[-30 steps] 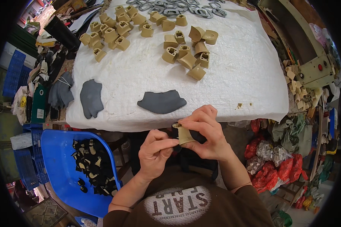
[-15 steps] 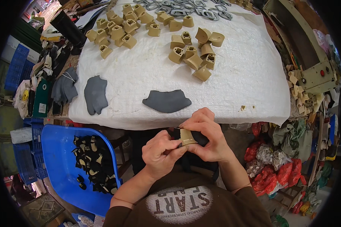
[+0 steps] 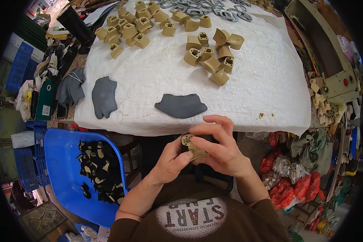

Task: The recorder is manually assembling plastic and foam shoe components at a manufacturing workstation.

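Between my two hands, in front of my chest and just off the table's near edge, is a tan shoe heel (image 3: pixel 198 153). Its hollowed end tilts up, with a dark edge of covering around it; the rest of the covering is hidden by my fingers. My left hand (image 3: pixel 167 162) grips the heel from the left, thumb on its tan face. The right hand (image 3: pixel 224 151) closes on it from the other side, fingers over the top. A dark grey cut piece (image 3: pixel 180 106) lies flat on the table beyond my hands, and another grey piece (image 3: pixel 104 97) farther left.
Bare tan heels (image 3: pixel 220 77) lie in two groups on the white woven sheet (image 3: pixel 149 76), with grey rings (image 3: pixel 230 15) behind. A blue tub (image 3: pixel 62 177) at my left holds several dark-covered heels (image 3: pixel 99 161). Red plastic bags (image 3: pixel 284 191) sit at right; tied grey pieces (image 3: pixel 69 88) lie left.
The heel has been turned so its hollowed end faces up. My right fingers have shifted over it, and the dark flap on its right side no longer shows.
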`<state>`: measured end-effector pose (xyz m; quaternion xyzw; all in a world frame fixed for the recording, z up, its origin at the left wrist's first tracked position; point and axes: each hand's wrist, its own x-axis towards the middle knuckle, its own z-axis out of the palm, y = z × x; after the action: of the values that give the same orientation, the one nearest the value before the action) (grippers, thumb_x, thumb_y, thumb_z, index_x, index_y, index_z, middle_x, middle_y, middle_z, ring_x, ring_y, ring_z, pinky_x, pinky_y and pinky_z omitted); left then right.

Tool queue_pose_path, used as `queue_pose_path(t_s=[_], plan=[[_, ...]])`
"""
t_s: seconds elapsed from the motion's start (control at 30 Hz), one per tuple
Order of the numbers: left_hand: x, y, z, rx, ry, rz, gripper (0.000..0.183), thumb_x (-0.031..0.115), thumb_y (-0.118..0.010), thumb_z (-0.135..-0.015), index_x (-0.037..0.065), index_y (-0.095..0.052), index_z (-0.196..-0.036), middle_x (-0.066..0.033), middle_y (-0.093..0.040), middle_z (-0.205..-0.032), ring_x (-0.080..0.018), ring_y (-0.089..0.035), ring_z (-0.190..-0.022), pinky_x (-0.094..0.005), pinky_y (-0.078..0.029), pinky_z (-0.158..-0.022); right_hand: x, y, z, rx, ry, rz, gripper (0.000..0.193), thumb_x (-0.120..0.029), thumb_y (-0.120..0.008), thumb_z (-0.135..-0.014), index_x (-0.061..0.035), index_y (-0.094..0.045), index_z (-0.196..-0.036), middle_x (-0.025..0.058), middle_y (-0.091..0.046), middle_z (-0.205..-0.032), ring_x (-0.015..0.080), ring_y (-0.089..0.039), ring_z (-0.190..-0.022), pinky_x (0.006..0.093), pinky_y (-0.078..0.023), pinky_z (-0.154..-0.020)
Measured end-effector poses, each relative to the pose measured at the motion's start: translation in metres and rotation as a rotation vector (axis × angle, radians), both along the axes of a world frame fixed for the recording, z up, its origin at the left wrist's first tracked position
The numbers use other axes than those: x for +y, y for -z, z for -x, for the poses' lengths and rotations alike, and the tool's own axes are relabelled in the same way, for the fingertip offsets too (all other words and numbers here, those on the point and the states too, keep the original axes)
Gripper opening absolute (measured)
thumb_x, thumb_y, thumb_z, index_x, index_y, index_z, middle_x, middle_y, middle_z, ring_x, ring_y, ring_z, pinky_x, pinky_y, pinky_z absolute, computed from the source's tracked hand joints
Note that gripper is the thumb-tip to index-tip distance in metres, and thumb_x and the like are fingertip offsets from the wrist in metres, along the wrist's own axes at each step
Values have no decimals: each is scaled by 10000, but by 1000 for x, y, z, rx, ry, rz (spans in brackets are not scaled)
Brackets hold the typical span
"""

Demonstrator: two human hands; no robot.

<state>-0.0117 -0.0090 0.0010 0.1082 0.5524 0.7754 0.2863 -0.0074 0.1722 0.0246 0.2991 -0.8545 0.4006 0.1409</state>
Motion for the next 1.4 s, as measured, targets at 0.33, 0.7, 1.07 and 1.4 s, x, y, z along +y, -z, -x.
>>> queue_pose_path(t_s=[0.33, 0.7, 1.07, 1.4], plan=[[5, -6, 3, 90, -162, 69, 378, 182, -516, -806, -6, -473, -1132, -70, -590, -881, -110, -538, -744, -255, -460, -678, -8, 9, -21, -505, 284, 643, 211, -30, -613, -799, -3, -571, -1004, 98, -553, -954, 155, -529, -847, 268, -431, -764], [15, -2, -5, 386, -143, 453, 359, 234, -586, -799, 12, -434, -1036, -160, -551, -877, -279, -569, -776, -345, -456, -709, -22, 13, -23, -462, 379, 557, 52, -71, -574, -855, -28, -604, -853, 65, -545, -712, 215, -502, -712, 311, -391, -686], [17, 11, 0, 629, -266, 586, 332, 203, -499, -884, -5, -363, -1104, -160, -544, -881, -272, -567, -762, -346, -453, -705, -33, 27, -30, -107, 366, 227, 430, 70, -570, -746, 9, -538, -1170, 157, -569, -1130, 284, -547, -921, 340, -389, -803], [-3, 13, 7, 209, 12, 95, 562, 287, -385, -947, -22, -182, -1371, -100, -518, -1024, -201, -526, -912, -328, -410, -831, 17, 8, -16, -740, 75, 728, 357, -45, -548, -861, -6, -508, -1214, 129, -614, -1085, 177, -570, -974, 316, -437, -845]])
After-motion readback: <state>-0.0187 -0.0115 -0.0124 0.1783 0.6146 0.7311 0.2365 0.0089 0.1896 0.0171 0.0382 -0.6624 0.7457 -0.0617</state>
